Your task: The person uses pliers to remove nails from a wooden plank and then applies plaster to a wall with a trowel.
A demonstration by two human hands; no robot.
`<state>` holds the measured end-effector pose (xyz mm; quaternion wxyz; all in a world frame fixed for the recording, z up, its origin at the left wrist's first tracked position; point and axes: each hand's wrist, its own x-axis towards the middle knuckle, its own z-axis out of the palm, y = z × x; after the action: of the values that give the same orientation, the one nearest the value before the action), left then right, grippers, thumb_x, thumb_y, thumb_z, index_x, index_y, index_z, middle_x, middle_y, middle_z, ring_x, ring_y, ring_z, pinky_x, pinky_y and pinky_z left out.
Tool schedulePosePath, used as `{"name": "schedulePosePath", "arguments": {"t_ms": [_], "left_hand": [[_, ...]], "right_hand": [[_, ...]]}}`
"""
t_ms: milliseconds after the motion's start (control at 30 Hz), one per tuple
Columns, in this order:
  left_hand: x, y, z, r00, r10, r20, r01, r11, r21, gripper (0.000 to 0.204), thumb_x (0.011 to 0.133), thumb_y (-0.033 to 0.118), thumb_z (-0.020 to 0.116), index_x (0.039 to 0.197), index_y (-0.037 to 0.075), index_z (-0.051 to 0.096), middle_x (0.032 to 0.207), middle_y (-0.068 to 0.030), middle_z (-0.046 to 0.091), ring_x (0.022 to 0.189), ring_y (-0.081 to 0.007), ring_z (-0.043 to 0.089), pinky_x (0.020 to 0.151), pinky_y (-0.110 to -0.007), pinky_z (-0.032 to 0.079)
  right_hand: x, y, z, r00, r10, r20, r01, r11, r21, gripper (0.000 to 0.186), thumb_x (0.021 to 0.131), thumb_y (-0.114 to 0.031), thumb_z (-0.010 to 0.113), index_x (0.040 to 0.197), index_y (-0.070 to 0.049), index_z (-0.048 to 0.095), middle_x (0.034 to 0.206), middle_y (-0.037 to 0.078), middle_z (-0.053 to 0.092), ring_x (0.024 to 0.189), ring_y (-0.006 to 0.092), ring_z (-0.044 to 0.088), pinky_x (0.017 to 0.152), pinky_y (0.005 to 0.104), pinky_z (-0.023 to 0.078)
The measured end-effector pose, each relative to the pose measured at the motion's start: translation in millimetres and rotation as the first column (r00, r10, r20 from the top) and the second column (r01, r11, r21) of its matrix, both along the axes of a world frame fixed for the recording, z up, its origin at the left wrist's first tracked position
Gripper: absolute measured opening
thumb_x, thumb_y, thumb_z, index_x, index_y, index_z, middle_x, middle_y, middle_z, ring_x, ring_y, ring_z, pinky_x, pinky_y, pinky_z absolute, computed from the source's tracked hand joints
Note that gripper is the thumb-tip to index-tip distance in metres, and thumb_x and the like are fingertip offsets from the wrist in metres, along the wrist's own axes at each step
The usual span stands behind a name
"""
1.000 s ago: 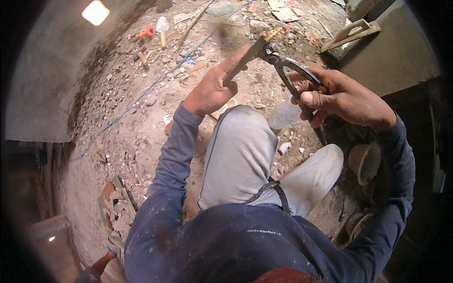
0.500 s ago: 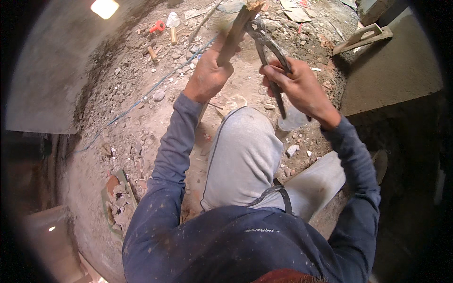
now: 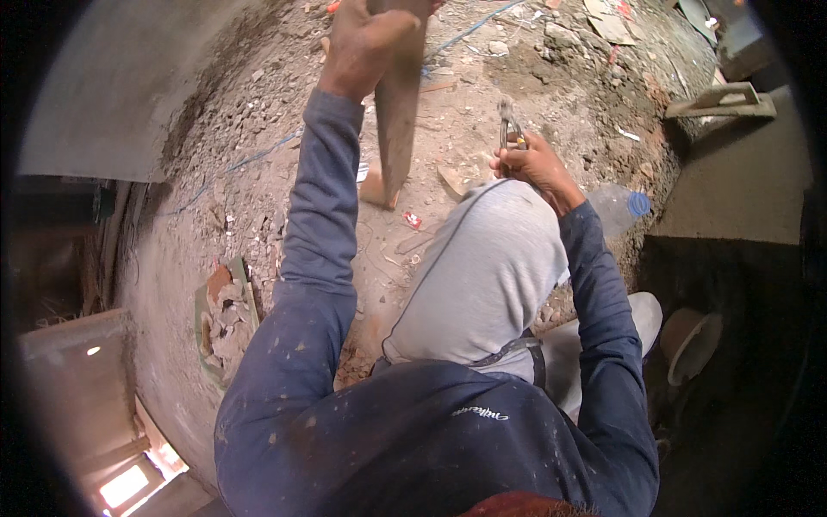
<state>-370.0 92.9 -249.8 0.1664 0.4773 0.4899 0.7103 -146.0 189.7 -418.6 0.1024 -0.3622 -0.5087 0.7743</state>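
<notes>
- The dirt floor (image 3: 258, 129) spreads over the far half of the scene, strewn with rubble and scraps, and runs up against a smooth grey wall (image 3: 103, 95) on the far left.
- A dark concrete block (image 3: 741, 189) closes off the right side; its near edge drops into shadow.
- My raised knee (image 3: 482, 276) in grey trousers fills the middle, so the open ground lies to its left and beyond it.
- The wooden plank (image 3: 398, 112) stands nearly upright on the floor just left of centre, its lower end on the dirt beyond my knee, its top running out of the picture.
- My left hand (image 3: 366, 43) is clenched around the upper part of the plank, sleeve stretched out far.
- A wooden plastering float (image 3: 722, 102) lies at the far right on the edge of the block.
- A broken tile piece (image 3: 226, 310) lies on the floor near left, beside my left arm.
- A clear plastic bottle (image 3: 622, 211) with a blue cap lies just right of my right wrist.
- My right hand (image 3: 530, 164) rests on top of my knee, its grip closed around the handles of the pincers (image 3: 510, 129), whose head points away, apart from the plank.
- A thin blue cord (image 3: 258, 159) trails across the dirt on the left.
- A small red wrapper (image 3: 413, 221) lies near the plank's foot.
</notes>
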Motion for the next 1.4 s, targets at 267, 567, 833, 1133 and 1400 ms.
{"name": "schedulePosePath", "arguments": {"t_ms": [267, 567, 833, 1133, 1400], "left_hand": [[-17.9, 21.9, -13.8, 0.945, -0.325, 0.042, 0.318, 0.941, 0.118, 0.064, 0.073, 0.007, 0.061, 0.135, -0.007, 0.053, 0.13, -0.021, 0.062, 0.117, -0.0306, 0.063, 0.102, -0.042, 0.051], [-5.1, 20.1, -19.9, 0.922, -0.385, 0.036, 0.383, 0.922, 0.061, 0.074, 0.075, 0.017, 0.071, 0.141, -0.004, 0.045, 0.133, -0.0196, 0.059, 0.12, -0.0286, 0.06, 0.104, -0.042, 0.049], [-2.7, 11.3, -27.6, 0.925, -0.38, 0.024, 0.379, 0.924, 0.045, 0.078, 0.076, 0.024, 0.073, 0.143, -0.003, 0.043, 0.135, -0.0185, 0.058, 0.124, -0.0283, 0.057, 0.105, -0.041, 0.046], [26.4, 15.8, -47.9, 0.848, -0.529, 0.04, 0.53, 0.848, -0.021, 0.068, 0.083, 0.021, 0.071, 0.143, -0.001, 0.047, 0.14, -0.0122, 0.054, 0.131, -0.0177, 0.046, 0.11, -0.035, 0.034], [89.2, 18.4, -60.6, 0.75, -0.53, -0.395, 0.621, 0.771, 0.145, 0.077, 0.08, 0.029, 0.079, 0.146, 0.008, 0.046, 0.142, -0.018, 0.053, 0.131, -0.0354, 0.051, 0.112, -0.046, 0.041]], "right_hand": [[11.3, -5.7, 9.4, 0.996, 0.085, -0.036, -0.086, 0.996, -0.025, 0.066, 0.079, 0.006, 0.054, 0.143, 0.002, 0.04, 0.128, 0.014, 0.054, 0.091, 0.0218, 0.07, 0.075, 0.0282, 0.056], [0.5, 1.3, 22.3, 0.937, 0.349, -0.017, -0.346, 0.935, 0.082, 0.073, 0.086, -0.004, 0.059, 0.154, -0.004, 0.032, 0.131, 0.011, 0.056, 0.101, 0.0196, 0.064, 0.092, 0.0287, 0.049], [0.1, 8.1, 20.8, 0.873, 0.48, 0.089, -0.487, 0.842, 0.232, 0.069, 0.087, -0.01, 0.066, 0.151, -0.009, 0.04, 0.117, 0.004, 0.061, 0.102, 0.0126, 0.056, 0.094, 0.027, 0.044], [23.4, 3.0, 9.3, 0.88, 0.465, 0.096, -0.471, 0.829, 0.301, 0.058, 0.097, -0.014, 0.061, 0.15, -0.007, 0.04, 0.131, 0.009, 0.058, 0.112, 0.0156, 0.053, 0.102, 0.0295, 0.04], [50.3, -18.2, 35.1, 0.833, 0.51, 0.216, -0.524, 0.601, 0.604, 0.042, 0.096, -0.018, 0.06, 0.134, -0.003, 0.052, 0.125, 0.011, 0.06, 0.113, 0.0197, 0.055, 0.101, 0.0365, 0.043]]}}
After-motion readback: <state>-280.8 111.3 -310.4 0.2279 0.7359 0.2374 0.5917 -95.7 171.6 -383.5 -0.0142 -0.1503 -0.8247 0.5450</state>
